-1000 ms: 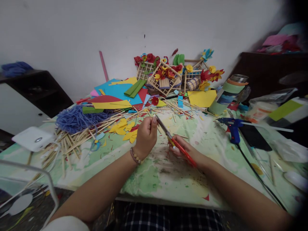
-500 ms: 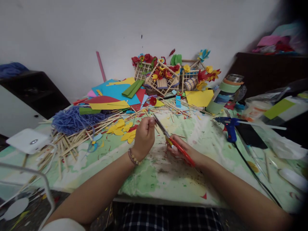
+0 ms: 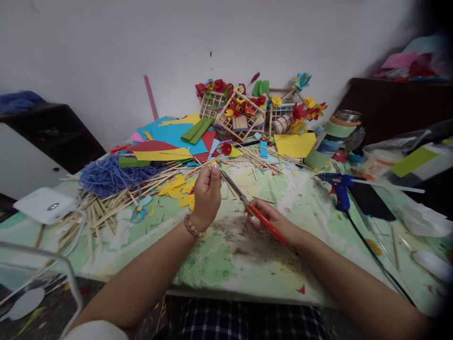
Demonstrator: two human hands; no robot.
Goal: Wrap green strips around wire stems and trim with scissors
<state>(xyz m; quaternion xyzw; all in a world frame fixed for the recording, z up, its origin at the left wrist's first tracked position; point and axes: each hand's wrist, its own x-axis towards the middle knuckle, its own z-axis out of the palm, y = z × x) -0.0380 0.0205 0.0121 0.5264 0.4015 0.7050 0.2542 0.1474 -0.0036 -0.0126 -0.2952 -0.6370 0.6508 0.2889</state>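
Note:
My left hand is raised above the table with its fingers pinched together near the tips of the scissors; what they hold is too small to make out. My right hand grips red-handled scissors, whose metal blades point up and left toward the left fingertips. Both hands hover over a green patterned table cover. Yellow paper cut-outs and a spread of thin wooden sticks lie just left of the left hand.
Coloured paper sheets and stick baskets with paper flowers are piled by the wall. Blue yarn and a white box sit left. A blue glue gun with its cable, a tape roll stack and plastic bags are right.
The left hand has shifted a little left and up, and the scissors have followed. The view has moved slightly.

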